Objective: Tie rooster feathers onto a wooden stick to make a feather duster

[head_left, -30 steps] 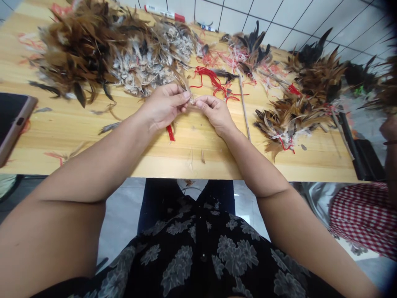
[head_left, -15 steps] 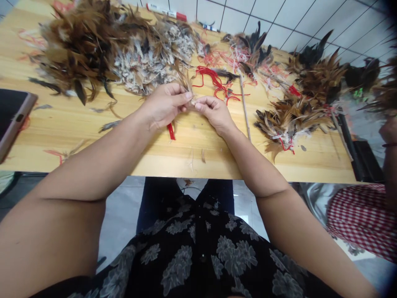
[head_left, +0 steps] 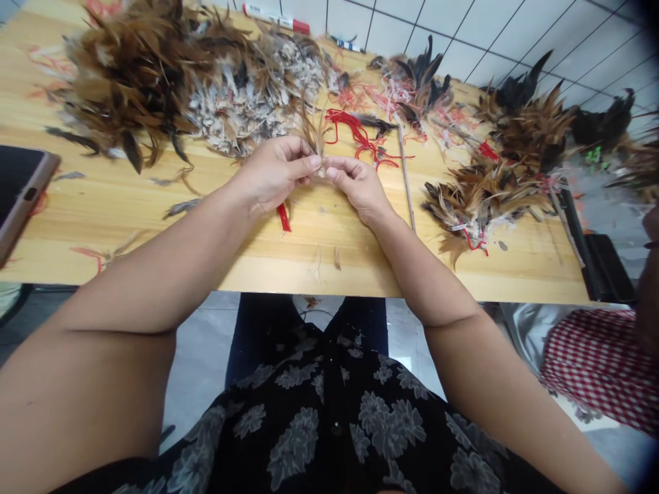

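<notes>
Between my hands is a small bunch of brown feathers (head_left: 312, 134), its tips pointing up and away from me. My left hand (head_left: 283, 170) is closed around it, thumb pressed against the fingers. Thumb and forefinger of my right hand (head_left: 353, 180) pinch at the pale lower end of the same bunch, touching my left fingertips. Whether a thread lies between the fingers is too small to tell. A red string end (head_left: 283, 217) shows on the table below my left hand. Loose red strings (head_left: 355, 130) lie just beyond my right hand.
A big heap of brown feathers (head_left: 134, 82) covers the back left, with whitish quill ends (head_left: 226, 113) facing right. A thin stick (head_left: 406, 178) lies right of my hands, then a tied feather bundle (head_left: 478, 195). A phone (head_left: 25, 192) rests at left. Another person's checkered garment (head_left: 597, 363) is at right.
The feather bunch stands slightly more upright and spread above my fingers. My hands have barely shifted, still pinched together. The other person's arm at the right edge has moved a little.
</notes>
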A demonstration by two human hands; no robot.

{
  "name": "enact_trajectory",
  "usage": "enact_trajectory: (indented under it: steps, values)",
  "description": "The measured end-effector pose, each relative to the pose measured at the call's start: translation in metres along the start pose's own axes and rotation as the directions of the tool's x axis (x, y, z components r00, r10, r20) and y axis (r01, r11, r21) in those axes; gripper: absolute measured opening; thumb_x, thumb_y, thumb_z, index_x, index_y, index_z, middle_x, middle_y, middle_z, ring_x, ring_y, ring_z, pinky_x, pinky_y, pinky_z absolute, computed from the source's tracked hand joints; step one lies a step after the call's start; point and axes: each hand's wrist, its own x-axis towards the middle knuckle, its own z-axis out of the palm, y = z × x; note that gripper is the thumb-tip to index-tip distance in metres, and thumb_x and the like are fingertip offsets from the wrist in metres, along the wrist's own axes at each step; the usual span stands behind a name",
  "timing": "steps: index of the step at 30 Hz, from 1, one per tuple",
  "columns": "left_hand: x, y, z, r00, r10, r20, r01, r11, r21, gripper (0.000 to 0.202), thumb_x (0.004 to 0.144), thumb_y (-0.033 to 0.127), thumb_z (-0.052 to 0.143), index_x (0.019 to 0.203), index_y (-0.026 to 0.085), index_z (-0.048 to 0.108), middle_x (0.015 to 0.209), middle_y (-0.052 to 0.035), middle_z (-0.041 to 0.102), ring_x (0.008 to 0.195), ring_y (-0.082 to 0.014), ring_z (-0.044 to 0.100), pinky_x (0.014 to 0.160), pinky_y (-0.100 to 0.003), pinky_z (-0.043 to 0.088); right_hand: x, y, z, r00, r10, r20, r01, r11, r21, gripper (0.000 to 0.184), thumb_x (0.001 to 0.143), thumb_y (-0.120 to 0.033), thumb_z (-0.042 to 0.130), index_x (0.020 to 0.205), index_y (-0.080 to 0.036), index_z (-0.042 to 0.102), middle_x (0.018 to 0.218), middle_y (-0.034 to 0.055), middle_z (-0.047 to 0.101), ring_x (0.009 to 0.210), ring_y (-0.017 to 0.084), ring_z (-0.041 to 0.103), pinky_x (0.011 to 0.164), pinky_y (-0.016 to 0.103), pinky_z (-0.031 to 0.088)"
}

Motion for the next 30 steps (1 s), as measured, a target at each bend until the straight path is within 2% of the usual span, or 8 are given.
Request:
enact_trajectory:
  steps: [5,12,16,19,21,23,26,30]
  values:
    - [0.001,-0.006,-0.001,0.994,0.062,-0.085,-0.047,0.984,0.174,0.037,0.094,0.022,0.107,0.077,0.023,0.074,0.074,0.0025,0.066,0.080,-0.0187,0.045,0.078,-0.034,0.032,0.001,0.000,0.000,0.999,0.015,0.038,-0.013,0.999,-0.035,0.063,0.074,-0.075,0.106,0.094,-0.022,0.080,0.101,0.0038,0.084,0.113,0.022,0.077,0.109,0.038,0.066]
    - [-0.001,-0.002,0.012,0.994,0.010,-0.113,0.011,0.983,0.184,0.032,0.092,0.001,0.094,0.076,0.021,0.076,0.074,0.0017,0.068,0.079,-0.0190,0.050,0.082,-0.033,0.037,0.002,-0.003,-0.001,0.999,-0.017,0.028,0.021,0.987,-0.162,0.067,0.072,-0.080,0.105,0.076,-0.022,0.070,0.086,0.0006,0.069,0.097,0.019,0.066,0.102,0.035,0.061]
    - [-0.003,0.021,0.006,0.994,0.074,-0.076,-0.060,0.982,0.178,0.025,0.094,0.002,0.093,0.083,0.021,0.080,0.084,-0.0010,0.076,0.085,-0.0200,0.056,0.085,-0.034,0.041,-0.001,-0.007,-0.001,0.999,-0.041,-0.019,0.037,0.986,-0.163,0.065,0.081,-0.080,0.100,0.078,-0.023,0.068,0.088,0.0014,0.070,0.100,0.019,0.065,0.104,0.035,0.059]
    - [-0.007,0.047,-0.008,0.952,0.218,-0.214,-0.139,0.932,0.334,0.025,0.097,-0.002,0.091,0.090,0.019,0.081,0.085,0.0022,0.072,0.085,-0.0169,0.051,0.085,-0.033,0.040,-0.002,-0.008,-0.001,0.998,-0.029,-0.054,0.022,0.991,-0.135,0.063,0.088,-0.077,0.096,0.081,-0.023,0.065,0.087,0.0009,0.069,0.098,0.019,0.064,0.097,0.032,0.058]
    - [-0.010,0.061,-0.018,0.921,0.266,-0.285,-0.101,0.870,0.483,0.024,0.100,-0.004,0.085,0.092,0.017,0.080,0.088,0.0023,0.067,0.084,-0.0152,0.048,0.086,-0.032,0.039,-0.002,-0.007,-0.002,0.998,-0.028,-0.052,0.021,0.992,-0.125,0.061,0.090,-0.075,0.095,0.083,-0.023,0.064,0.086,0.0005,0.067,0.099,0.019,0.066,0.094,0.031,0.058]
    - [-0.012,0.065,-0.028,0.920,0.266,-0.290,-0.038,0.794,0.606,0.019,0.101,0.002,0.086,0.091,0.017,0.079,0.094,0.0001,0.062,0.085,-0.0157,0.047,0.091,-0.032,0.040,-0.002,-0.007,-0.003,0.998,-0.035,-0.054,0.028,0.991,-0.130,0.059,0.091,-0.073,0.096,0.085,-0.023,0.064,0.086,0.0003,0.068,0.101,0.019,0.068,0.094,0.030,0.059]
    - [-0.008,0.056,-0.040,0.954,0.226,-0.198,-0.039,0.747,0.663,0.022,0.099,0.024,0.097,0.093,0.021,0.076,0.098,-0.0032,0.053,0.105,-0.0228,0.049,0.114,-0.030,0.039,0.000,-0.006,-0.004,0.995,-0.047,-0.086,0.035,0.991,-0.129,0.058,0.091,-0.072,0.095,0.086,-0.023,0.064,0.089,0.0005,0.071,0.106,0.019,0.072,0.097,0.031,0.061]
    - [0.003,0.036,-0.060,0.966,0.222,-0.133,-0.080,0.744,0.664,0.028,0.091,0.033,0.098,0.086,0.026,0.072,0.095,-0.0074,0.042,0.135,-0.0330,0.037,0.138,-0.034,0.019,0.002,-0.005,-0.003,0.990,-0.053,-0.133,0.039,0.994,-0.105,0.058,0.091,-0.072,0.096,0.087,-0.024,0.065,0.094,0.0014,0.075,0.113,0.020,0.075,0.102,0.033,0.063]
